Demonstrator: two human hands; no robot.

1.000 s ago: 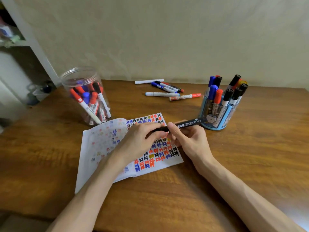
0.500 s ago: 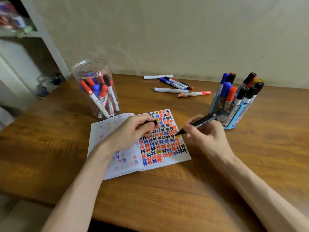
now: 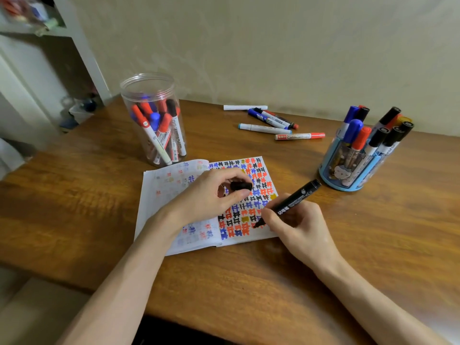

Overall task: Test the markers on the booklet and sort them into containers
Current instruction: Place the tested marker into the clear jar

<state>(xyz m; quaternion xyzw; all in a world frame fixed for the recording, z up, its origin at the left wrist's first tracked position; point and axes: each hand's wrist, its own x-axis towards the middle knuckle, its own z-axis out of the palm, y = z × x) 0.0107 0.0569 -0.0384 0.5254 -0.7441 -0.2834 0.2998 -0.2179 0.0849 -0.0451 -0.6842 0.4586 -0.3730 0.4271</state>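
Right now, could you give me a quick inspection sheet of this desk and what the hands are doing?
Surface: wooden table, bare at the front.
Job's things: open booklet filled with coloured marks; clear jar and blue holder, both holding markers.
Clutter: loose markers lying near the wall.
Hands: left hand holds a black cap; right hand holds an uncapped black marker, tip at the page.
Cables: nothing seen.
Surroundings: plain wall; white shelf at left, blurred.
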